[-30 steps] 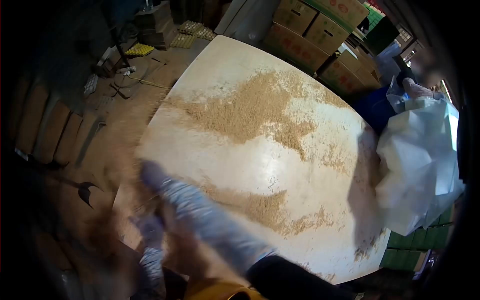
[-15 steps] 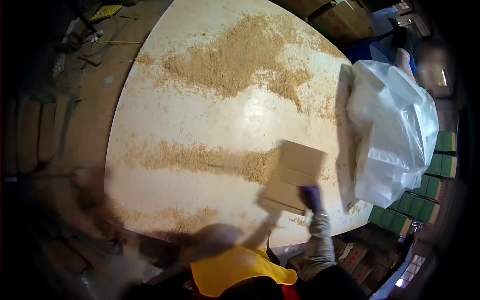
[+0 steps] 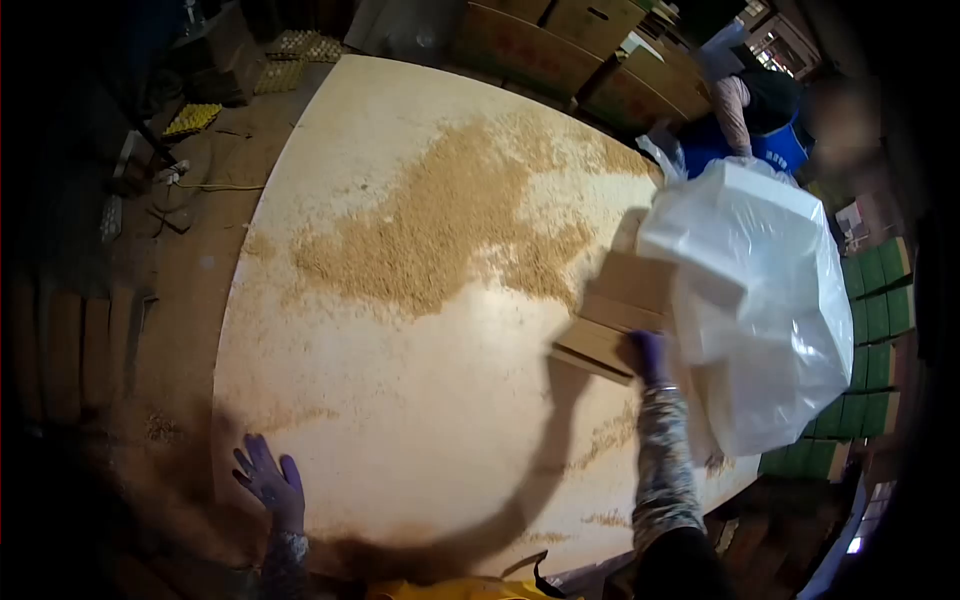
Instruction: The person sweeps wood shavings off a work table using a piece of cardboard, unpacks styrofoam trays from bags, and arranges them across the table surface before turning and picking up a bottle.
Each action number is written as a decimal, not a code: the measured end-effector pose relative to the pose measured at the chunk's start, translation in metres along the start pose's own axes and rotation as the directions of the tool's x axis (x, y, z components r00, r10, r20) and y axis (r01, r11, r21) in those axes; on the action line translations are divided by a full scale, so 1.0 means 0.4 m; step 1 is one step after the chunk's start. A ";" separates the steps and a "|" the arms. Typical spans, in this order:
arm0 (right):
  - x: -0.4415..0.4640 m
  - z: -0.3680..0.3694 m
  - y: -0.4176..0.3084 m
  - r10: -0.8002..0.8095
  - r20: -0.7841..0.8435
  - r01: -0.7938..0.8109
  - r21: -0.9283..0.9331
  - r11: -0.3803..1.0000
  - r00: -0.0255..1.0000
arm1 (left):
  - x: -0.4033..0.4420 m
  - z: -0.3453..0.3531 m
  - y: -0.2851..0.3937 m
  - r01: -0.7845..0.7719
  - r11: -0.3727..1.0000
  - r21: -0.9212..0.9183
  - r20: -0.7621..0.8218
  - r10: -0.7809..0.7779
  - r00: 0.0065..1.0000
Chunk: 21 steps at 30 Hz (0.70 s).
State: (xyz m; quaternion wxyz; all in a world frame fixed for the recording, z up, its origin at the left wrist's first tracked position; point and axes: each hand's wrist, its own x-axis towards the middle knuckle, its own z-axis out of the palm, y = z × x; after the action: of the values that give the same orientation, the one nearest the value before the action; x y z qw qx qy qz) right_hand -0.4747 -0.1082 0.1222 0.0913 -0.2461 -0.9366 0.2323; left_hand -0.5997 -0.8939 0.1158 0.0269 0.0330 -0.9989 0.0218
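Observation:
A folded piece of cardboard (image 3: 610, 315) is gripped by my right hand (image 3: 648, 358), which wears a purple glove. It is raised over the table's right part, beside a large white plastic-wrapped bundle (image 3: 750, 300). My left hand (image 3: 272, 482), gloved in purple too, is held with fingers spread near the table's left front edge, with nothing in it. Sawdust-like tan shavings (image 3: 430, 220) cover much of the far half of the pale tabletop (image 3: 400, 400). Thinner traces lie along the front edge and under my right arm.
Another person's arm (image 3: 733, 112) reaches to the far side of the bundle. Cardboard boxes (image 3: 530, 45) stand beyond the table, and green boxes (image 3: 868, 365) are stacked at the right. Egg trays (image 3: 192, 120) lie on the floor at the far left.
The cardboard has moved right and away from me, beside the bundle. The middle strip of shavings is gone from the tabletop. My left hand has come into clear view, and my view has shifted.

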 end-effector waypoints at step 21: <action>0.648 0.288 -0.547 -0.359 0.093 0.324 0.267 0.908 0.929 | 0.008 -0.013 -0.020 -0.230 0.926 -0.299 0.052 0.256 0.965</action>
State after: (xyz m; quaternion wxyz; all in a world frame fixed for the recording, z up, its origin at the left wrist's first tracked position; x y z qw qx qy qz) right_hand -0.8226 -0.1915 0.1411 0.0945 -0.0478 -0.9330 0.3439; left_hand -0.6021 -0.9019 0.1216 -0.0165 -0.0945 -0.9877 -0.1233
